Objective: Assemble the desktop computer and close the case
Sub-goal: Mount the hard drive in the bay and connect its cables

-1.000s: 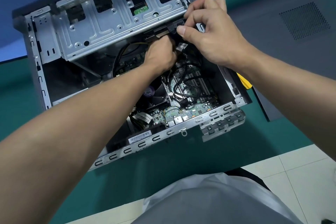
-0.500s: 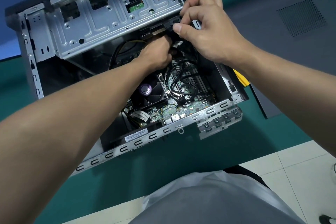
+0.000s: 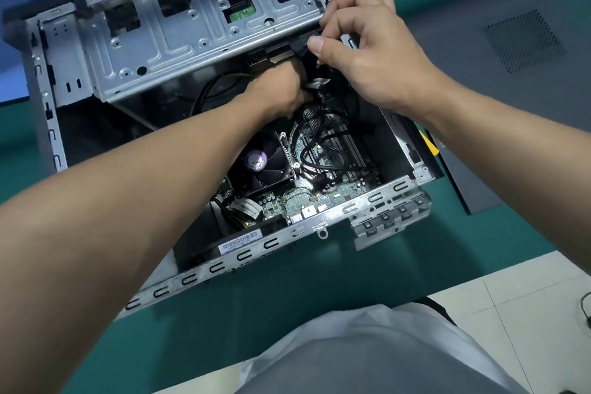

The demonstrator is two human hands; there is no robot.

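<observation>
Work looked about half done. The open grey metal computer case (image 3: 51, 137) lay on the green mat (image 3: 224, 313). The left hand (image 3: 278, 89) reached under the silver drive cage (image 3: 179, 41); its fingers were hidden, so its grip could not be told. The right hand (image 3: 374, 57) pinched a black cable plug (image 3: 299, 48) at the cage edge. The dark grey side panel (image 3: 473, 29) lay beside, not yet fitted.

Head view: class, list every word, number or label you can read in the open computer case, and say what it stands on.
No text reads clearly.
Purple sticker on the cooler fan: characters too blurred to read.
Barcode label on the computer case rail: bars, print too small to read.
White tag on the cable bundle: print too small to read.
</observation>
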